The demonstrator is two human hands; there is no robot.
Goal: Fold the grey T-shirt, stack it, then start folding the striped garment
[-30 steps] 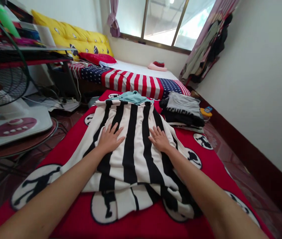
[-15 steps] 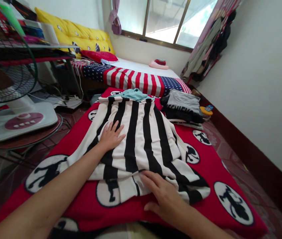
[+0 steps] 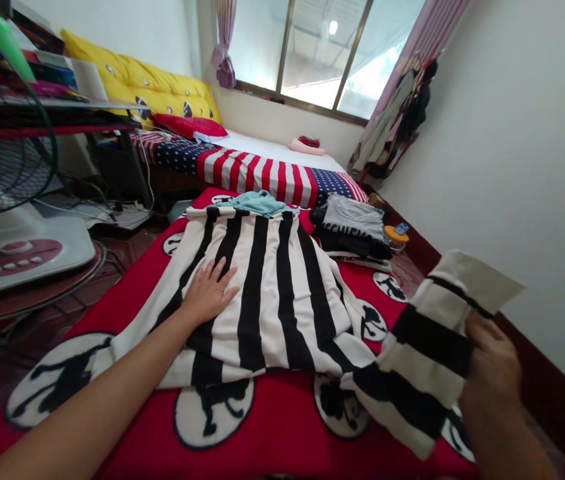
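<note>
A black-and-white striped garment (image 3: 272, 287) lies spread on a red blanket (image 3: 132, 300) printed with round black-and-white figures. My left hand (image 3: 208, 293) rests flat on the garment's left half, fingers stretched out. My right hand (image 3: 490, 373) is at the lower right, closed on a sleeve or corner of the same striped garment (image 3: 437, 333), lifted off the blanket and pulled out to the right. A teal cloth (image 3: 261, 201) lies just beyond the garment's far edge.
A pile of folded grey and dark clothes (image 3: 355, 227) sits at the blanket's far right. A bed with a stars-and-stripes cover (image 3: 257, 170) lies behind. A fan base (image 3: 17, 253) and a cluttered rack (image 3: 37, 100) stand left. The white wall (image 3: 512, 167) runs along the right.
My right hand left the garment's middle, went to its near edge, then took hold of a striped part and lifted it out to the right. My left hand stayed flat in place.
</note>
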